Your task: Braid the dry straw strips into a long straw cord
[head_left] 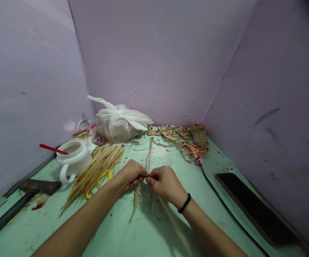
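My left hand (130, 174) and my right hand (164, 182) meet at the middle of a green table (149, 232), both pinched shut on a thin braided straw cord (149, 154) that runs away from me toward the back. Loose straw ends (135, 205) hang from the pinch toward me. A black band sits on my right wrist. A bundle of dry straw strips (97, 173) lies just left of my left hand, over something yellow.
A white jug (72, 161) with a red stick stands at left, a dark hammer (23, 198) in front of it. A tied white plastic bag (119, 122) and woven straw pieces (186, 139) lie at the back. A black phone (253, 203) and cable lie at right. Purple walls enclose the table.
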A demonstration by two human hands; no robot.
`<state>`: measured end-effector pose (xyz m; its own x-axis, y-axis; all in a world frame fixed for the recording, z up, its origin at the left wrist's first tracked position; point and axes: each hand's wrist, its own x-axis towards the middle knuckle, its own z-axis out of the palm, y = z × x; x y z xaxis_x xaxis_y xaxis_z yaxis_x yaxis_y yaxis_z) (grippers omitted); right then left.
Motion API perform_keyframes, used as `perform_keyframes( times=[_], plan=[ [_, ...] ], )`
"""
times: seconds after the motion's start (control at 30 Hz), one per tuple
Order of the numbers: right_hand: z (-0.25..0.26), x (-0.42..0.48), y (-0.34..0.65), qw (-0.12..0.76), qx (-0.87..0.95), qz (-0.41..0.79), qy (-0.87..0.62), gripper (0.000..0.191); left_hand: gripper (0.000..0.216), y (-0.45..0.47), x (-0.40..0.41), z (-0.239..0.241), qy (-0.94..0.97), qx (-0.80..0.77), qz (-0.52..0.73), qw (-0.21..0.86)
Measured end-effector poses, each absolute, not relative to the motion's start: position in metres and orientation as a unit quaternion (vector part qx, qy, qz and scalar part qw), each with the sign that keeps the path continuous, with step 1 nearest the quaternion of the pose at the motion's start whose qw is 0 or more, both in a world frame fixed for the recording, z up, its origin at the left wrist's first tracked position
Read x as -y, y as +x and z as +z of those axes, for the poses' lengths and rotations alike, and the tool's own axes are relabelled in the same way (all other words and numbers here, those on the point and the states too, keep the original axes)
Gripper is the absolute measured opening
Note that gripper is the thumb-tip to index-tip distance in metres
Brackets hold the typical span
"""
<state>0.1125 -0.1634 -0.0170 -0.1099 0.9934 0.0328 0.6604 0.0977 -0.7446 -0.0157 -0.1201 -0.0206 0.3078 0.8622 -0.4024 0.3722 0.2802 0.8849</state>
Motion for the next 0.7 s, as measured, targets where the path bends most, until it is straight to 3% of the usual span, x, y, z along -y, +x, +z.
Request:
perform_keyframes(
  times=[0.2, 0.37, 0.53, 0.7],
  plan=[
    [-0.009, 0.159, 0.126, 0.217, 0.62, 0.495, -0.569, 0.015, 0.012, -0.016, 0.118, -0.022, 0.589, -0.542, 0.19, 0.569],
    [-0.003, 0.152, 0.126, 0.381, 0.449, 0.512, -0.626, 0.004, 0.012, -0.019, 0.116, -0.024, 0.586, -0.517, 0.188, 0.595],
    [-0.018, 0.152, 0.115, 0.35, 0.424, 0.627, -0.552, 0.012, 0.01, -0.017, 0.117, -0.023, 0.58, -0.489, 0.192, 0.623],
    [-0.032, 0.148, 0.117, 0.355, 0.447, 0.584, -0.577, 0.018, 0.009, -0.016, 0.119, -0.02, 0.598, -0.505, 0.173, 0.598]
  ],
)
